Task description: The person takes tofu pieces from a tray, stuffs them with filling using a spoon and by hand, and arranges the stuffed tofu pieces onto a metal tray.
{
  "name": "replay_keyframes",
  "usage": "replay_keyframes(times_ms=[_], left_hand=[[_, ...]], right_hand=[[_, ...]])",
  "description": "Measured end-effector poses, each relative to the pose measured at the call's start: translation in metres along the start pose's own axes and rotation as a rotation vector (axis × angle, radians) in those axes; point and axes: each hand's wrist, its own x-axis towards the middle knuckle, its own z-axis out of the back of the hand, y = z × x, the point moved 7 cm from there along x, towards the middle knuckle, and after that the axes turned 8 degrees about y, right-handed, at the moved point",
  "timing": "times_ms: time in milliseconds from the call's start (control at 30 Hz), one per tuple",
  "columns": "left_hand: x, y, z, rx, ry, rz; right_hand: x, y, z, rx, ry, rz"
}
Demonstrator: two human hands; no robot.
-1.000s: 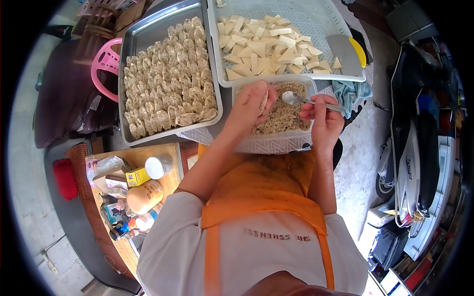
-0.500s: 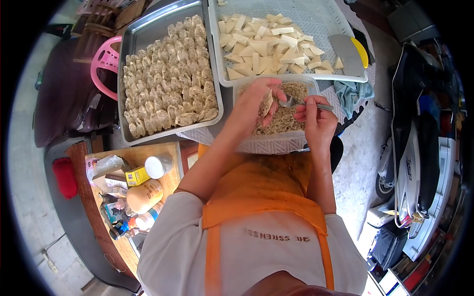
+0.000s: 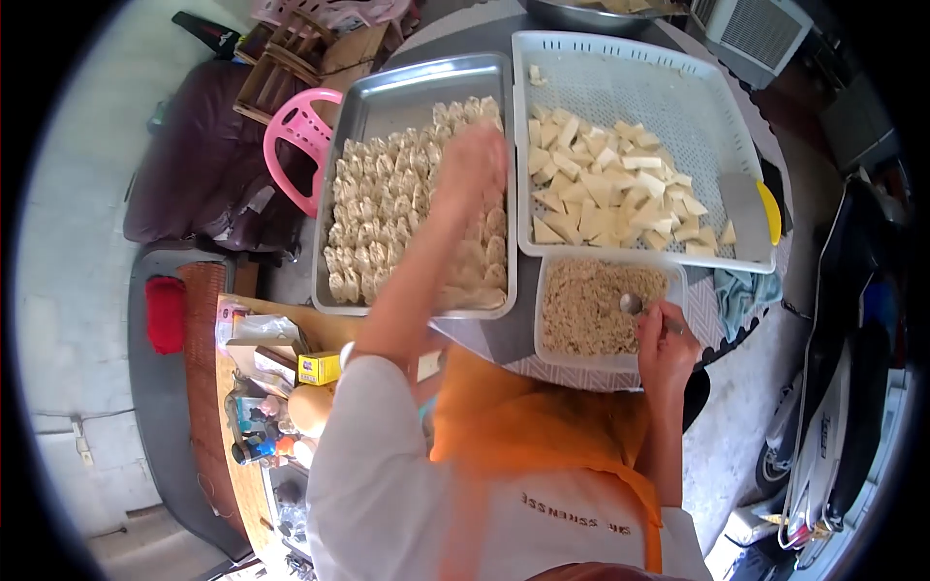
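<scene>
My left hand (image 3: 472,167) is over the metal tray (image 3: 387,97), above the far right part of the rows of filled, pale lumps (image 3: 373,208). Motion smears it and its fingers point away from me, so whatever it holds is hidden. My right hand (image 3: 666,344) is closed round a metal spoon (image 3: 633,304), whose bowl rests on the crumbly brown filling (image 3: 591,300) in a clear plastic tub (image 3: 542,353). Beyond the tub, cut pale triangular pieces, like tofu (image 3: 610,184), lie piled in a white perforated tray (image 3: 668,92).
A scraper with a yellow handle (image 3: 768,213) lies at the white tray's right side. Near it is a blue-green cloth (image 3: 746,295). A pink chair (image 3: 302,131) stands left of the metal tray. Jars and boxes cover a wooden side table (image 3: 334,320).
My left hand has moved from above the tub, where it held a filled piece, leftward and away over the metal tray. My right hand has lowered the spoon to the filling. The view has shifted.
</scene>
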Motion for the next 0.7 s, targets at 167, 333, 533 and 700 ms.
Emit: replay_keyframes(times_ms=[167, 333, 533, 700], left_hand=[[0.152, 0.073, 0.14, 0.305, -0.242, -0.236], [0.201, 0.14, 0.198, 0.731, -0.224, 0.014], [0.204, 0.144, 0.186, 0.923, 0.04, 0.087], [0.203, 0.151, 0.192, 0.851, 0.185, 0.111]], right_hand=[[-0.001, 0.003, -0.001, -0.015, -0.017, 0.013], [0.001, 0.005, 0.0, 0.04, -0.033, -0.045], [0.0, 0.005, 0.0, 0.026, -0.029, -0.051], [0.001, 0.005, -0.001, 0.019, 0.0, -0.054]])
